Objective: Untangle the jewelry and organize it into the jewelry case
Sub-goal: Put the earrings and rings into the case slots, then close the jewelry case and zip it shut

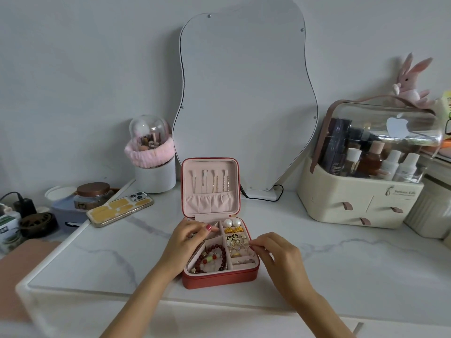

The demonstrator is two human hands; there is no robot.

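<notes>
A red jewelry case with a pink lining stands open at the table's middle, its lid upright with several hair clips. A red bead bracelet lies in the front left compartment. Two pearl earrings and gold pieces fill the back right slots, and small tangled earrings lie below them. My left hand reaches into the back left compartment with curled fingers pinching something small. My right hand pinches a small piece at the case's right edge.
A phone lies to the left beside jars and a charger. A white brush holder with a pink band stands behind. A wavy mirror leans on the wall. A cream cosmetics organizer fills the right side.
</notes>
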